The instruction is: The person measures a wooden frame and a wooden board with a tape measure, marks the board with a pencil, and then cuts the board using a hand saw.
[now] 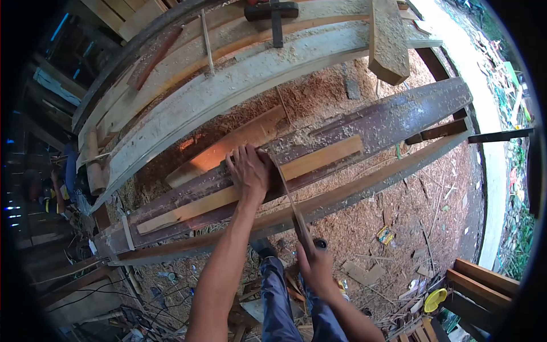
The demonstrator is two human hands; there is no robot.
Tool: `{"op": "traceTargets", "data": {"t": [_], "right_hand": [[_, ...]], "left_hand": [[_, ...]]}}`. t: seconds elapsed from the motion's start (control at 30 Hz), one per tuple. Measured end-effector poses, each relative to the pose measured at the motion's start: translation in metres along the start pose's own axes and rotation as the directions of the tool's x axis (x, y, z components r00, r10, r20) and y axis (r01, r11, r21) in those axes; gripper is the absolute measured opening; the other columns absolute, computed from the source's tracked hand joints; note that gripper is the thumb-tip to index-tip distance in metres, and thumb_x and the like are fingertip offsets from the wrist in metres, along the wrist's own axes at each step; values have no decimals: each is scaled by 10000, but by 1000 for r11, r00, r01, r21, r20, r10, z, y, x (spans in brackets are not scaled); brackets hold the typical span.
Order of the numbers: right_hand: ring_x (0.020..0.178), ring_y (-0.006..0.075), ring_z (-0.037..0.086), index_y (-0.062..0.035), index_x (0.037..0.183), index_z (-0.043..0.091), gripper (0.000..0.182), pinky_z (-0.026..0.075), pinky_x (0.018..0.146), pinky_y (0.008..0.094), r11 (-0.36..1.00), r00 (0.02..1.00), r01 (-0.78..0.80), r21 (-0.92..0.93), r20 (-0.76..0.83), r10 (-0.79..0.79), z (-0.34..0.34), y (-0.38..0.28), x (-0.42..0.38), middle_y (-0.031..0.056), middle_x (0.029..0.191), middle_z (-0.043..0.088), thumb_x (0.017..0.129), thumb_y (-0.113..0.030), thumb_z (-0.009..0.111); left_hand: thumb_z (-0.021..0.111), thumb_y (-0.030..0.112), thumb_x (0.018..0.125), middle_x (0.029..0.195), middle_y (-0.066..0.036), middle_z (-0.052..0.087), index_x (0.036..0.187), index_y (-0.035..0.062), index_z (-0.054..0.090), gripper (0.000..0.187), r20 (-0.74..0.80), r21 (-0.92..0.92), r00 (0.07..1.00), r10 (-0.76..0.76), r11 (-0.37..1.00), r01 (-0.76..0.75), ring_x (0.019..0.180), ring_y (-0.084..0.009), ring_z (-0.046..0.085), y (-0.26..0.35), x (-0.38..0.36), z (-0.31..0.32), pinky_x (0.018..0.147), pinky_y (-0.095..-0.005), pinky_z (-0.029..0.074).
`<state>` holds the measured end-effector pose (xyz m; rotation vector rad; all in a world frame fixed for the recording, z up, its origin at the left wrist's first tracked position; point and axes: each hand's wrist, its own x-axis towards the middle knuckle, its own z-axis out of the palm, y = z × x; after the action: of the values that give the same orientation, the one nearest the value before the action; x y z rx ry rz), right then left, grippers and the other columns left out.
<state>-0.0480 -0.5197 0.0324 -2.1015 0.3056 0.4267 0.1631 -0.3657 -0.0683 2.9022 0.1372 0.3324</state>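
- One pale wooden strip (327, 155) lay lengthwise on the dark plank (407, 117), among scattered shavings.
- The left hand (249, 172) rested palm down over the strip, just beside the saw (290, 198).
- The right hand (317, 269) was closed around the saw's handle.
- The blade crossed the strip.
- A hammer (277, 24) lay beyond, near a thick wood block (389, 43).

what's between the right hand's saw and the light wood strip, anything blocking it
Nothing visible blocks it: the saw held by the right hand crosses the light wood strip. The left hand rests on the strip, close beside the saw.
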Motion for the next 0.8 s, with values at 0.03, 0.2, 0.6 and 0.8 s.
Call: {"op": "traceTargets", "data": {"t": [0.03,0.2,0.6,0.8], "right_hand": [[760,319,686,-18,1271,526,404,523,675,392,990,979,-140,-7,149,139,-11,-25,41,223,908,644,898,-156,597],[753,357,678,16,1145,594,315,511,650,401,974,980,156,162,-146,-133,-6,12,-35,254,849,632,892,-171,611],[615,349,646,24,890,660,271,477,559,397,980,952,161,119,-282,-122,8,9,-13,241,663,609,908,-236,587],[855,332,684,-39,1173,613,298,541,727,355,998,1000,-21,58,9,20,-7,-10,4,183,938,685,900,-157,587]], "left_hand": [[497,188,852,951,-177,582,927,10,567,206,-4,-19,1000,19,1000,-19,1027,-327,537,-1,2,0,1004,-499,318],[507,185,853,944,-176,579,922,7,566,200,14,-23,1000,13,1000,-13,1011,-320,537,4,5,-5,1007,-490,315],[492,172,860,960,-176,578,939,4,562,198,33,-30,999,10,1000,-9,1017,-323,537,-1,3,-2,1000,-490,314],[484,179,862,964,-180,576,937,1,557,206,19,-32,1000,22,999,-21,1012,-326,536,3,2,-2,996,-495,316]]}}
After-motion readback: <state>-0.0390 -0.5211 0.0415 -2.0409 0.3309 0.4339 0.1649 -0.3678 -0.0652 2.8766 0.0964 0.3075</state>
